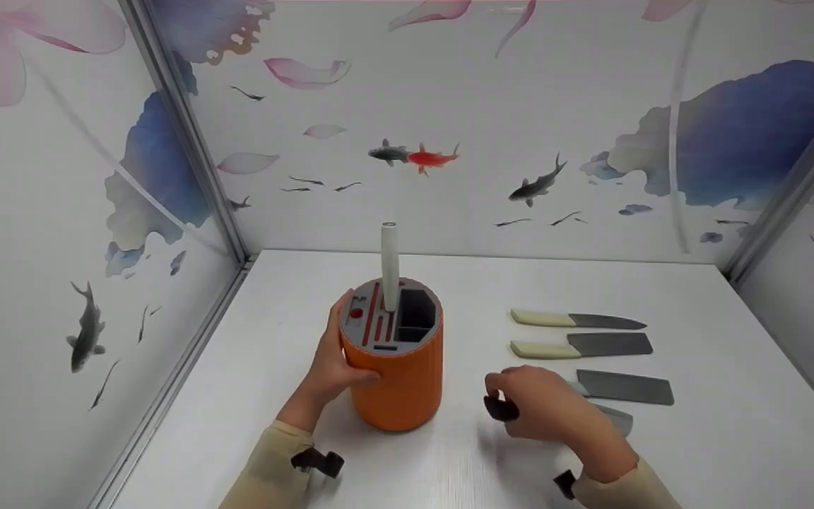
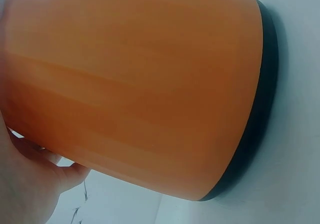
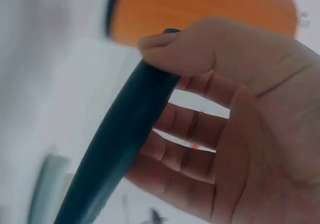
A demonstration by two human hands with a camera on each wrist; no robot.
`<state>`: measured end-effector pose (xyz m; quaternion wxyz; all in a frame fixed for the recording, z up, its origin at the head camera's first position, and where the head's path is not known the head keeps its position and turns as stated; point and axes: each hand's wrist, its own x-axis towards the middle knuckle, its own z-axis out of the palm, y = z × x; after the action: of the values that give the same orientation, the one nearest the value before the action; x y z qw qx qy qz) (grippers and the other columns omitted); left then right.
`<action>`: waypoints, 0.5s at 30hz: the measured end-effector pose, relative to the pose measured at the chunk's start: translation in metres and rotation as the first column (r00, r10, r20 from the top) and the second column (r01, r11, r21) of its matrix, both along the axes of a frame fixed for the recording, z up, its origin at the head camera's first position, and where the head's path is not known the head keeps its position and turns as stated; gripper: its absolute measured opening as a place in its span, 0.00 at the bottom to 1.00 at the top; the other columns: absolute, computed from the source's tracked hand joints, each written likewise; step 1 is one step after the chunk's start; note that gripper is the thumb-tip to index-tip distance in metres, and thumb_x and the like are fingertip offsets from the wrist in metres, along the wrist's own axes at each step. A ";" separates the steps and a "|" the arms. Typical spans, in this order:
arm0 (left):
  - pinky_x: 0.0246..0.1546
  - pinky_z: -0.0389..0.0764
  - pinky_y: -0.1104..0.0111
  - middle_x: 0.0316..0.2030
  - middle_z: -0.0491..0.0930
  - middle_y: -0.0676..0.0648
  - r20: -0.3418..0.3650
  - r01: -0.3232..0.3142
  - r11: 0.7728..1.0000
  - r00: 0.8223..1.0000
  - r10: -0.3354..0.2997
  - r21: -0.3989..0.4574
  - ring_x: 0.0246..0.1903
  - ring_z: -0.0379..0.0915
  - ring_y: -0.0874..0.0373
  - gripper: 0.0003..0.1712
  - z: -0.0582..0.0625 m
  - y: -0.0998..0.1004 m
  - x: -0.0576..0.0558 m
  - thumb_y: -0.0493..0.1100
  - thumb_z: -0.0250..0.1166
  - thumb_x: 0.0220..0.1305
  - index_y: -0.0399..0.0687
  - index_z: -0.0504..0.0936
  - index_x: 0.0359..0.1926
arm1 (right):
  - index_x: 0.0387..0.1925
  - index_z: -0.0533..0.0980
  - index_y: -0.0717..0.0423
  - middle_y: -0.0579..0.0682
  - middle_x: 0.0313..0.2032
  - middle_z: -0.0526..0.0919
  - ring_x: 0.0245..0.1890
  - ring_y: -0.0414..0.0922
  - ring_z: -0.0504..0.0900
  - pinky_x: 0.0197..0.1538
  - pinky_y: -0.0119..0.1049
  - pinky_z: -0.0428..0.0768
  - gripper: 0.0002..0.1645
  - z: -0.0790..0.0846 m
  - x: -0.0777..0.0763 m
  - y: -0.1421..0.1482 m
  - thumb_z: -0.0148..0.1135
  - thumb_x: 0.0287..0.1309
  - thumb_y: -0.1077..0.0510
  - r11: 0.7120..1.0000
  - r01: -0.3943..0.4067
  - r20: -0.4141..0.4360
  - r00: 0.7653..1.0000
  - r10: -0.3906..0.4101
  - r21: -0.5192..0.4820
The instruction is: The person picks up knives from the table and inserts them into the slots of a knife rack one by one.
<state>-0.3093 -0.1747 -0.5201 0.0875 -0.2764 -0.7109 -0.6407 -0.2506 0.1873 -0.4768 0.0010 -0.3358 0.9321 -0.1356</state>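
Note:
My left hand grips the left side of an upright orange knife block, its thumb across the front. A white handle stands up from a slot in the block's grey slotted top. To the right of the block, my right hand holds a dark handle, with the thumb near its end and the fingers along its side. Whatever the handle carries lies out of sight. Close by the hand lies a cleaver-like knife, its handle mostly covered. Another grey blade shows beside the right wrist.
Two pale-handled knives lie farther back on the right of the white table: a pointed one and a broad-bladed one. Printed panels wall the table at the back and both sides.

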 end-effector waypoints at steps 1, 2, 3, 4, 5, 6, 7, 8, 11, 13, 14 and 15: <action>0.72 0.76 0.65 0.75 0.69 0.46 -0.001 0.001 1.000 1.000 -0.001 0.001 0.71 0.70 0.54 0.73 0.000 0.000 0.000 0.55 0.87 0.47 0.56 0.48 0.85 | 0.32 0.75 0.43 0.35 0.25 0.69 0.25 0.35 0.66 0.31 0.31 0.69 0.19 0.007 0.005 0.001 0.70 0.41 0.67 0.999 -0.023 -0.023 1.000 0.022 -0.044; 0.72 0.76 0.65 0.75 0.69 0.47 0.000 0.002 1.000 1.000 -0.002 0.002 0.71 0.70 0.54 0.73 0.000 0.000 0.000 0.55 0.87 0.46 0.56 0.48 0.85 | 0.33 0.76 0.42 0.34 0.26 0.70 0.26 0.33 0.67 0.32 0.29 0.69 0.19 0.014 0.010 0.001 0.71 0.41 0.66 0.995 -0.045 -0.044 0.998 0.041 -0.091; 0.72 0.76 0.65 0.75 0.69 0.47 0.000 0.003 1.000 1.000 -0.003 0.003 0.71 0.70 0.54 0.73 0.001 0.000 0.000 0.55 0.87 0.46 0.56 0.48 0.85 | 0.35 0.76 0.41 0.33 0.26 0.71 0.26 0.32 0.69 0.32 0.28 0.71 0.20 0.021 0.014 0.002 0.71 0.42 0.66 0.988 -0.069 -0.064 0.996 0.061 -0.140; 0.72 0.76 0.64 0.75 0.69 0.47 0.000 0.005 1.000 1.000 -0.005 0.004 0.71 0.70 0.54 0.74 0.001 0.001 0.000 0.56 0.87 0.47 0.56 0.48 0.85 | 0.36 0.77 0.41 0.32 0.27 0.72 0.27 0.32 0.70 0.33 0.28 0.73 0.20 0.027 0.019 0.004 0.72 0.43 0.65 0.977 -0.096 -0.084 0.993 0.081 -0.192; 0.72 0.76 0.65 0.75 0.69 0.46 0.000 0.008 1.000 1.000 -0.008 0.004 0.71 0.70 0.54 0.73 0.001 0.001 0.000 0.56 0.87 0.47 0.56 0.48 0.85 | 0.37 0.77 0.41 0.32 0.29 0.74 0.29 0.31 0.73 0.33 0.27 0.76 0.21 0.033 0.022 0.006 0.73 0.44 0.66 0.961 -0.117 -0.092 0.991 0.097 -0.250; 0.72 0.76 0.65 0.75 0.68 0.47 0.003 0.008 1.000 1.000 -0.008 0.004 0.71 0.70 0.54 0.74 0.001 0.001 0.000 0.56 0.87 0.47 0.57 0.48 0.85 | 0.39 0.78 0.41 0.33 0.30 0.76 0.30 0.32 0.75 0.34 0.27 0.79 0.23 0.038 0.025 0.008 0.74 0.45 0.67 0.940 -0.138 -0.100 0.989 0.112 -0.312; 0.72 0.75 0.65 0.75 0.68 0.47 0.006 0.005 1.000 1.000 -0.005 0.003 0.72 0.70 0.55 0.74 0.000 0.001 0.000 0.56 0.87 0.47 0.57 0.48 0.85 | 0.41 0.78 0.41 0.34 0.32 0.78 0.32 0.32 0.77 0.34 0.28 0.82 0.24 0.042 0.027 0.011 0.75 0.45 0.68 0.916 -0.156 -0.110 0.986 0.124 -0.370; 0.72 0.75 0.65 0.75 0.68 0.47 0.008 0.003 1.000 1.000 -0.003 0.001 0.72 0.70 0.55 0.74 0.000 0.000 0.000 0.56 0.87 0.47 0.57 0.48 0.85 | 0.42 0.79 0.42 0.35 0.33 0.80 0.33 0.33 0.79 0.35 0.28 0.84 0.26 0.046 0.028 0.013 0.76 0.46 0.70 0.888 -0.172 -0.123 0.984 0.132 -0.426; 0.73 0.75 0.65 0.76 0.68 0.47 0.015 -0.006 1.000 1.000 0.006 -0.004 0.72 0.69 0.55 0.74 0.000 0.000 0.000 0.56 0.87 0.46 0.58 0.47 0.85 | 0.46 0.80 0.45 0.39 0.36 0.83 0.36 0.35 0.83 0.34 0.31 0.89 0.29 0.052 0.027 0.023 0.76 0.46 0.74 0.795 -0.181 -0.145 0.982 0.118 -0.579; 0.73 0.75 0.65 0.76 0.68 0.48 0.020 -0.010 1.000 1.000 0.010 -0.005 0.72 0.68 0.54 0.75 -0.001 0.000 0.000 0.56 0.87 0.46 0.58 0.47 0.85 | 0.48 0.80 0.49 0.40 0.36 0.84 0.36 0.35 0.85 0.34 0.31 0.89 0.30 0.054 0.025 0.030 0.76 0.45 0.76 0.731 -0.169 -0.166 0.983 0.078 -0.661; 0.73 0.74 0.65 0.76 0.67 0.48 0.022 -0.011 1.000 1.000 0.011 -0.005 0.72 0.68 0.54 0.75 -0.001 0.000 0.000 0.56 0.87 0.46 0.59 0.47 0.85 | 0.48 0.80 0.52 0.41 0.36 0.84 0.36 0.35 0.85 0.34 0.30 0.89 0.30 0.054 0.024 0.033 0.76 0.45 0.77 0.694 -0.162 -0.167 0.984 0.060 -0.702; 0.73 0.74 0.65 0.76 0.67 0.48 0.024 -0.011 1.000 1.000 0.012 -0.005 0.72 0.68 0.54 0.75 -0.001 0.000 0.000 0.57 0.87 0.46 0.59 0.47 0.85 | 0.49 0.80 0.56 0.42 0.36 0.85 0.35 0.35 0.86 0.35 0.30 0.89 0.30 0.054 0.023 0.036 0.75 0.44 0.79 0.650 -0.156 -0.167 0.985 0.046 -0.744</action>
<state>-0.3088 -0.1746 -0.5211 0.0821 -0.2648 -0.7150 -0.6418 -0.2279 0.2236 -0.4231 -0.1925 -0.3657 0.7695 -0.4869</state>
